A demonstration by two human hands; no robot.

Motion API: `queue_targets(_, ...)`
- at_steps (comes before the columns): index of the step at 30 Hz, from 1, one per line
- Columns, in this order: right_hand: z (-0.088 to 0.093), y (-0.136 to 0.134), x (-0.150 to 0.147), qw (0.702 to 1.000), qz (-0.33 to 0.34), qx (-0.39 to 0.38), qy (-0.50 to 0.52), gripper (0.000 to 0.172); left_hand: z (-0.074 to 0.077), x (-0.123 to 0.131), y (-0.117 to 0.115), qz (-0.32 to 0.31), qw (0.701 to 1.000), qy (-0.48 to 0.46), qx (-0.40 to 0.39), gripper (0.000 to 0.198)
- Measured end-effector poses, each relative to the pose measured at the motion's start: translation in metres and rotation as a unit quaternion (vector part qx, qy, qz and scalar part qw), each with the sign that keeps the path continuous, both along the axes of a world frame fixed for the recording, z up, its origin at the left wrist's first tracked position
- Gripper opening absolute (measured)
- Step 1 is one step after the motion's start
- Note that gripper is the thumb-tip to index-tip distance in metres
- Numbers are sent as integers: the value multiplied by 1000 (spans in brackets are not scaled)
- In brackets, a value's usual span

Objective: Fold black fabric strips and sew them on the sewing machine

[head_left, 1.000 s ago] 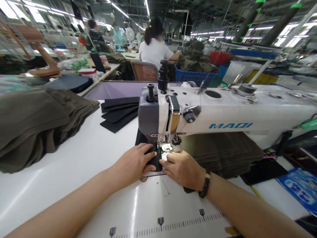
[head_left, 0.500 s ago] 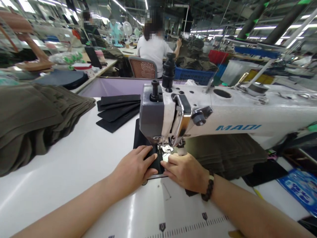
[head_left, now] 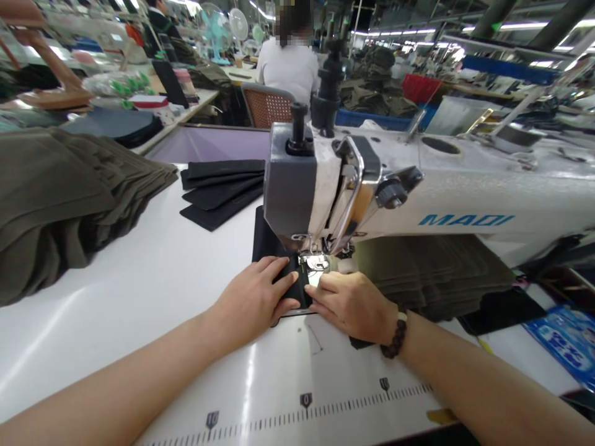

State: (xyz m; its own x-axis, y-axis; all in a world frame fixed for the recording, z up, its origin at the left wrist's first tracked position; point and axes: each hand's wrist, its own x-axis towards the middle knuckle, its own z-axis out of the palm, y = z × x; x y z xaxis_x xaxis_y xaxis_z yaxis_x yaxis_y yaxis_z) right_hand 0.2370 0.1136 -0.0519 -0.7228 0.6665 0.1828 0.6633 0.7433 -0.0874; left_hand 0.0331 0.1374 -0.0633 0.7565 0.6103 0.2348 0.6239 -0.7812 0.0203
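A black fabric piece lies under the head of the sewing machine, its near end by the presser foot. My left hand rests flat on this piece, fingers spread, left of the foot. On the other side, my right hand has its fingers curled, with index finger and thumb at the fabric's right edge. Its palm side is hidden. A bead bracelet circles the right wrist, and a bit of dark material shows beneath that hand.
Folded black pieces lie fanned beyond my left hand. Brown-grey fabric is stacked at the left and under the machine arm. A printed ruler runs along the front edge. A person in a white shirt sits ahead.
The view has tilted downward and shifted slightly, bringing more of the ruler into sight. Both hands keep nearly the same places on the black fabric piece.
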Motion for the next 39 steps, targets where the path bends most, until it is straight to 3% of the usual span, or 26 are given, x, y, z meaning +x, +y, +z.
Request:
queue_targets(13, 1, -1, 0, 1000, -1, -23, -10, 24, 5, 0, 0, 6, 999, 16, -32, 40)
queue_targets(27, 9, 0, 0, 994, -28, -106, -2, 24, 8, 0, 2, 4, 999, 23, -40, 39)
queue_targets(36, 3, -1, -1, 997, -22, -72, -18, 29, 4, -1, 5, 13, 999, 11, -32, 39)
queue_targets(39, 1, -1, 0, 999, 0, -41, -12, 26, 4, 0, 3, -26, 999, -19, -39, 32)
